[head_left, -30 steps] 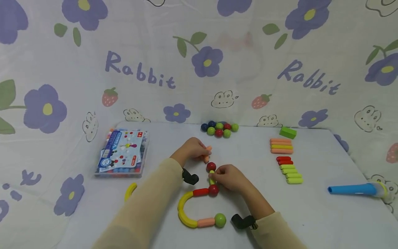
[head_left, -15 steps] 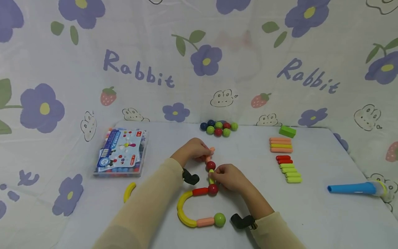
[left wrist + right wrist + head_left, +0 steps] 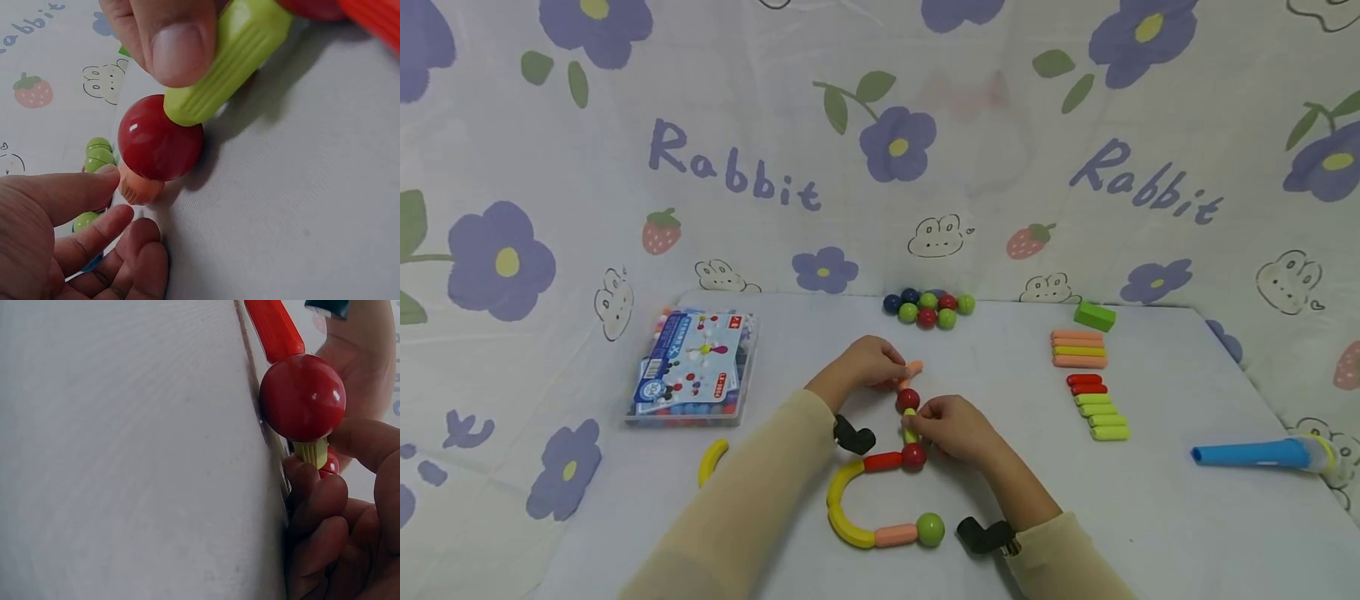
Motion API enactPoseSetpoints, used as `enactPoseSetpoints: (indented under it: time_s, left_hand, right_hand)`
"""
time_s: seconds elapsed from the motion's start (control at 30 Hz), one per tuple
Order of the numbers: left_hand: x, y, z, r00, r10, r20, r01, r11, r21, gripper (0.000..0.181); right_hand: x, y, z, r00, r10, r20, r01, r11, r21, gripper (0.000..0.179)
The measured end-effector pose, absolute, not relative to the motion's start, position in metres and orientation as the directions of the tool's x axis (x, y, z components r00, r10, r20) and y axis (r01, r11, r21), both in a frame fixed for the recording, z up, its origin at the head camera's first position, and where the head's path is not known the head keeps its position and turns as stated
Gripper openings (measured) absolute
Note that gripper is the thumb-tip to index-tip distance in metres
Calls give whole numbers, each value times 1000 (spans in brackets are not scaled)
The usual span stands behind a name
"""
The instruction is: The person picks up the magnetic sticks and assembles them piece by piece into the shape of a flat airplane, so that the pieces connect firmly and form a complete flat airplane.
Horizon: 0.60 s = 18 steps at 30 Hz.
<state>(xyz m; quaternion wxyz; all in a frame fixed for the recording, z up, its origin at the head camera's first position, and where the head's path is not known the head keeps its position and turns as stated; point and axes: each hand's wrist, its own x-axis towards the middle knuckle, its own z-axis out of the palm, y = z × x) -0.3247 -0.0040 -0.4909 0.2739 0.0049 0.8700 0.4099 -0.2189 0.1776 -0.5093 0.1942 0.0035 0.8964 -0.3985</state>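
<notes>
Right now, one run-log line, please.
Right hand: pinches lime stick; left hand: at salmon stick, grip unclear; lime stick: touches two red balls

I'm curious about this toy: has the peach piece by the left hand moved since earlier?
Yes. In the head picture, the upper end of the peach piece has shifted slightly right and downward, judged against the ball cluster.

The cloth (image 3: 985,200) is white, printed with purple flowers (image 3: 887,125) (their centres (image 3: 898,147) are yellow) and pinkish-red strawberries (image 3: 1028,244). The tabletop (image 3: 1000,358) is also white. The rod (image 3: 228,69) is yellow-green, the balls (image 3: 907,400) at its ends red, the stick (image 3: 914,367) peach, the arch (image 3: 836,503) yellow.
</notes>
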Motion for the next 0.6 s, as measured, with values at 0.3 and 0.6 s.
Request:
enactPoseSetpoints:
  time_s: [0.3, 0.6]
  left_hand:
    - [-281, -27, -487, -909, 254, -331, -32, 749, 662, 30]
    - [-246, -15, -494, -897, 340, -281, 89, 764, 639, 52]
  right_hand:
    - [-218, 180, -508, -922, -149, -356, 173, 666, -725, 30]
    - [-220, 203, -507, -914, -179, -364, 183, 618, -764, 27]
